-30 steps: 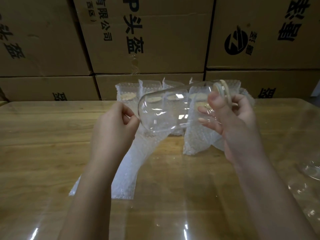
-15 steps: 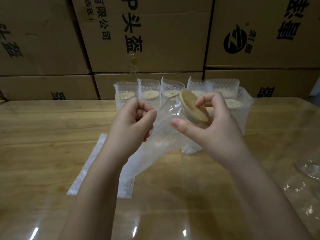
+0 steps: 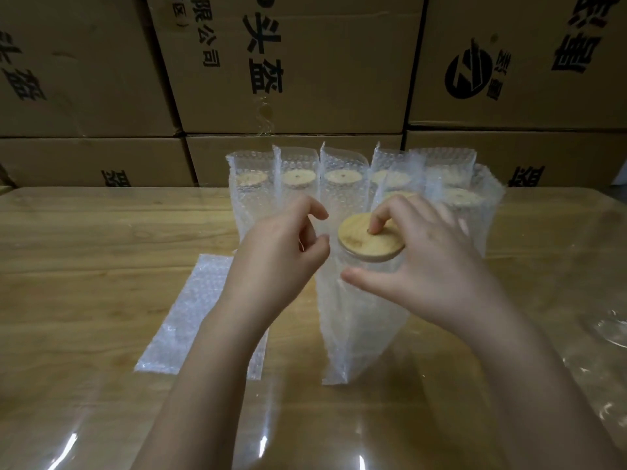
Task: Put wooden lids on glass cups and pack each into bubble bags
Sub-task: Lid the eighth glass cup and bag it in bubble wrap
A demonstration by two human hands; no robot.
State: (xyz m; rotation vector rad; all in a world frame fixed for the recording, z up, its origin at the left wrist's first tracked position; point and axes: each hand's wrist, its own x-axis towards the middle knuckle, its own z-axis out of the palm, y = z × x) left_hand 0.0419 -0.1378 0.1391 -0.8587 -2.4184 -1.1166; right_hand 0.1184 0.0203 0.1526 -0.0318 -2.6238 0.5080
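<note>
A glass cup with a round wooden lid [image 3: 366,242] stands upright inside a bubble bag [image 3: 359,327] on the table's middle. My right hand [image 3: 431,266] holds the cup's top: fingertips curl onto the lid near its small hole and the thumb lies against the bag's front, just under the lid. My left hand [image 3: 278,256] pinches the bag's mouth at the lid's left side. The glass itself is mostly hidden by the bag.
Several packed cups in bubble bags [image 3: 295,184] stand in rows behind my hands. Flat bubble bags [image 3: 183,320] lie at the left on the wooden table [image 3: 84,249]. A bare glass [image 3: 610,329] shows at the right edge. Stacked cardboard boxes [image 3: 305,79] wall the back.
The lidded cup was held tilted in the air, then slid into the bag. Now it stands upright in the bag on the table, with my right fingers on the lid.
</note>
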